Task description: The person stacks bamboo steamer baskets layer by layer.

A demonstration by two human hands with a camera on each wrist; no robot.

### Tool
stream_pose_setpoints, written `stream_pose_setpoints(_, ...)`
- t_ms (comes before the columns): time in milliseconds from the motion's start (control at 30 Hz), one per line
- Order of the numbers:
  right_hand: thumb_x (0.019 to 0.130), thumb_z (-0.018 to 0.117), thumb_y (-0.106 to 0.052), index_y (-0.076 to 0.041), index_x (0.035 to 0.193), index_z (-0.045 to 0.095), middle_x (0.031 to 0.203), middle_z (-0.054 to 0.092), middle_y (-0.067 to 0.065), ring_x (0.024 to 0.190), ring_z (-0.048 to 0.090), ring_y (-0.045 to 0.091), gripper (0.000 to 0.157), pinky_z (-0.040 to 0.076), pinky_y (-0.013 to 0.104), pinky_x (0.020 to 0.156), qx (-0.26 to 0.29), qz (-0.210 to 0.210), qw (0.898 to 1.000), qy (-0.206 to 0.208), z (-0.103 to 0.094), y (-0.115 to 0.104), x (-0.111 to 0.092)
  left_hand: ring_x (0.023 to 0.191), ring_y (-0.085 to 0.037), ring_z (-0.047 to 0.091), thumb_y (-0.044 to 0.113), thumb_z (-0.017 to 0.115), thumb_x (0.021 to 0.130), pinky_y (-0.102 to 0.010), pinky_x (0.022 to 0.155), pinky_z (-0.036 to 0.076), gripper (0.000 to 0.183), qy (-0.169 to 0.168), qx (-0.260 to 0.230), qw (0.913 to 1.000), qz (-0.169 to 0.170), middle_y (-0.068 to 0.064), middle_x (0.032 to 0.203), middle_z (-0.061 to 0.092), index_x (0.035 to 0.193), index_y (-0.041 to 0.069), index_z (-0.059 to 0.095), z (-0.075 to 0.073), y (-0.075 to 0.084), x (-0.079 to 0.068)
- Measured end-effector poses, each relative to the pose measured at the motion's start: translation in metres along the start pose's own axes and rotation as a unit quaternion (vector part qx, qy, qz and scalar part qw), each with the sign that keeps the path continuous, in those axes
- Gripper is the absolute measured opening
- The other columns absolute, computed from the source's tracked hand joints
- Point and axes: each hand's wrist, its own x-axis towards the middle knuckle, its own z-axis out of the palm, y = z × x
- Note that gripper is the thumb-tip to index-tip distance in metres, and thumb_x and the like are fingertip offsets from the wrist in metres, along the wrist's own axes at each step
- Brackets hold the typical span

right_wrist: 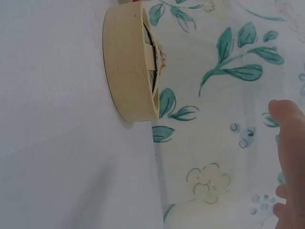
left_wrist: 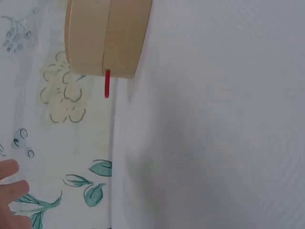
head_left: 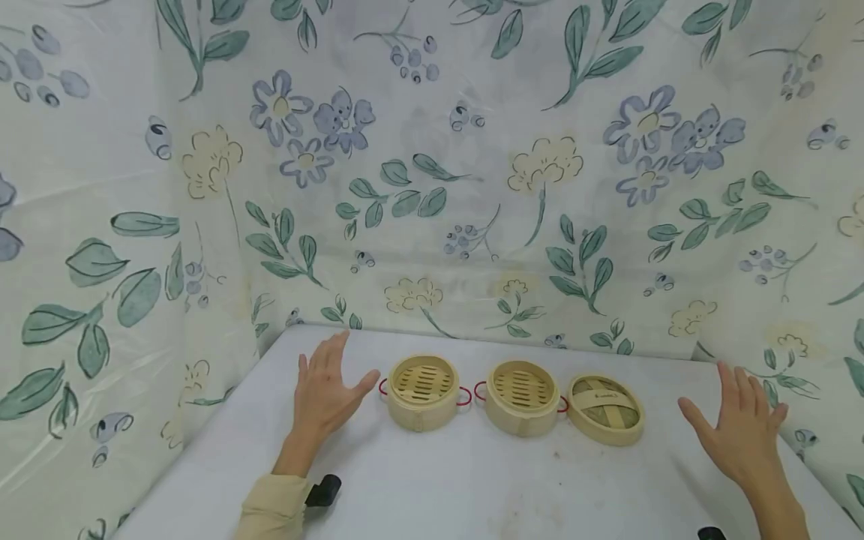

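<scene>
Two round bamboo steamer baskets stand side by side on the white table, each with slatted bases showing and red loop handles: a left basket [head_left: 420,412] and a middle basket [head_left: 521,418]. Right of them lies the woven bamboo steamer lid [head_left: 607,411], a pale strap across its top. My left hand [head_left: 329,390] is held left of the left basket, fingers spread, holding nothing. Farther right, beyond the lid, my right hand [head_left: 741,431] is raised with spread fingers and nothing in it. The right wrist view shows the lid [right_wrist: 128,67] from its side.
The white-covered table [head_left: 432,487] has small brownish specks near its middle front. Behind and to the left hangs a floral sheet [head_left: 472,187] that meets the table's far edge. A black wrist device [head_left: 325,491] shows beside the left sleeve.
</scene>
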Motion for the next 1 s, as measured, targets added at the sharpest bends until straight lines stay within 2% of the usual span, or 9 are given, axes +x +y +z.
stream_pose_setpoints(200,0.091,0.049,-0.046,-0.001,0.146,0.006,0.144,0.008,0.034,0.133,-0.002,0.050,0.084,-0.012,0.074,0.092,0.010,0.006,1.000,0.002,0.001,0.001,-0.001,0.132,-0.036,0.029,0.066,0.056,0.077,-0.060,0.106,0.014,0.091,-0.030,-0.026,0.9992,-0.010,-0.016,0.143,0.036,0.145,0.012,0.027,0.008,0.005,0.000)
stream_pose_setpoints(400,0.092,0.046,-0.046,0.000,0.146,0.004,0.145,0.006,0.034,0.133,-0.002,0.052,0.083,-0.014,0.071,0.094,0.013,0.008,1.000,-0.007,0.003,-0.001,-0.001,0.133,-0.034,0.028,0.064,0.057,0.078,-0.057,0.107,0.016,0.093,-0.072,-0.056,0.9951,-0.039,-0.014,0.146,0.031,0.146,0.012,0.022,0.017,0.010,-0.005)
stream_pose_setpoints(500,0.092,0.046,-0.046,0.001,0.146,0.004,0.144,0.008,0.035,0.132,0.000,0.052,0.083,-0.014,0.070,0.095,0.017,0.004,1.000,-0.008,0.005,-0.002,0.000,0.133,-0.035,0.027,0.064,0.058,0.077,-0.057,0.104,0.022,0.094,-0.093,-0.077,0.9911,-0.055,-0.012,0.148,0.028,0.147,0.014,0.019,0.020,0.015,-0.006)
stream_pose_setpoints(667,0.092,0.048,-0.045,0.002,0.145,0.008,0.143,0.009,0.034,0.132,-0.001,0.051,0.081,-0.012,0.068,0.098,0.025,-0.008,1.000,0.001,0.010,-0.006,0.001,0.134,-0.037,0.025,0.069,0.057,0.074,-0.063,0.095,0.032,0.101,-0.146,-0.093,0.9811,-0.087,-0.013,0.149,0.022,0.148,0.019,0.011,0.024,0.022,-0.004)
stream_pose_setpoints(867,0.092,0.048,-0.045,0.003,0.144,0.011,0.143,0.008,0.034,0.134,-0.004,0.049,0.080,-0.013,0.064,0.100,0.026,-0.022,0.999,0.003,0.015,-0.012,0.002,0.133,-0.040,0.025,0.069,0.061,0.071,-0.064,0.096,0.030,0.106,-0.186,-0.108,0.9715,-0.100,-0.018,0.148,0.021,0.148,0.021,0.008,0.033,0.027,-0.005)
stream_pose_setpoints(1000,0.091,0.051,-0.042,0.004,0.144,0.012,0.142,0.011,0.036,0.133,0.000,0.050,0.080,-0.011,0.065,0.100,0.036,-0.032,0.999,0.008,0.016,-0.015,0.002,0.133,-0.042,0.025,0.068,0.063,0.069,-0.063,0.097,0.029,0.108,-0.207,-0.120,0.9655,-0.103,-0.018,0.148,0.021,0.148,0.021,0.006,0.037,0.031,-0.007)
